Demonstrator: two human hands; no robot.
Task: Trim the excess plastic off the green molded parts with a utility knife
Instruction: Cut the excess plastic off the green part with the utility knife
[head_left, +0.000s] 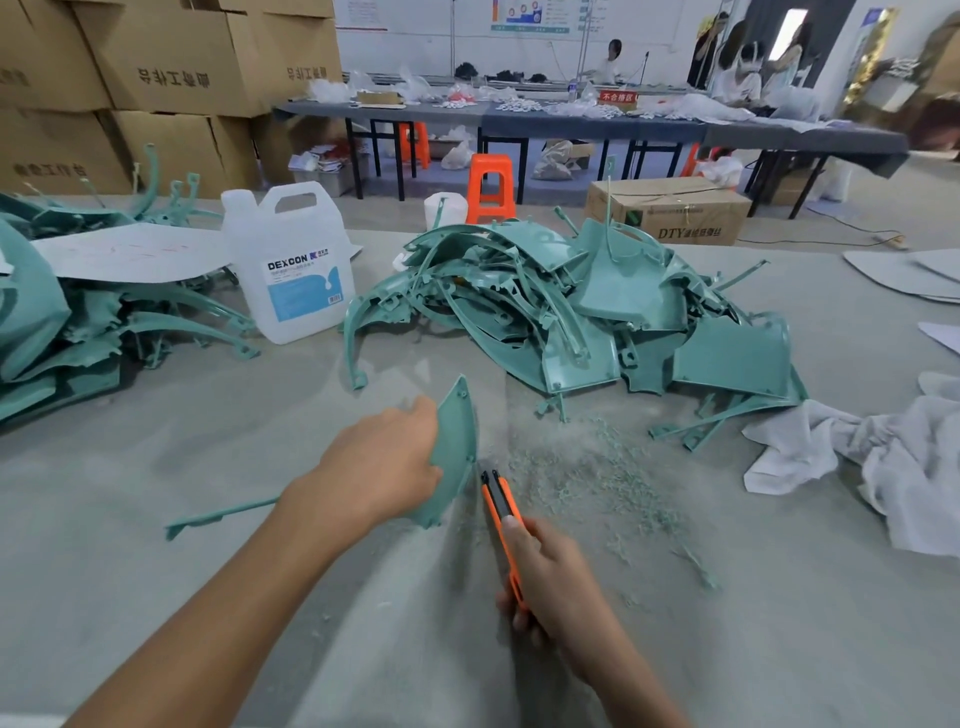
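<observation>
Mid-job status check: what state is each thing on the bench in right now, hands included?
Held green part, raised on edge, tilted.
Left hand, grips that part.
Right hand, grips the utility knife.
Utility knife, tip at the part's lower edge; blade unclear.
White jug, upright.
Pile of green parts, heaped loose.
White cloth, crumpled.
Shavings, scattered.

"DEXCON" stands on the white jug (291, 260) near the tabletop's far edge, "DTY" on a floor cardboard box (670, 210), and "不合格区" on a red sign (618, 97).
</observation>
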